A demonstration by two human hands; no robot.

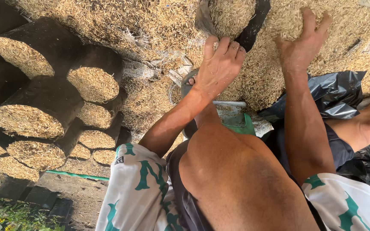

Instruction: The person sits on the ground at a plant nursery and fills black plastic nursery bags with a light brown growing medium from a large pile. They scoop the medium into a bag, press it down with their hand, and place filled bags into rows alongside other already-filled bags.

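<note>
A small black bag, filled with pale rice husk, lies on its side in the big husk pile at the top centre. My left hand is at the bag's mouth, its fingers curled over the near rim. To the right of the bag, my right hand lies flat on the loose husk with its fingers spread, touching only husk. My bare knee and white-and-green sleeves fill the lower part of the view.
Several filled black bags lie stacked on their sides at the left, husk showing at their mouths. Crumpled black plastic lies at the right. A grey metal tool with a green part sits under my left forearm. A green hose runs along the ground.
</note>
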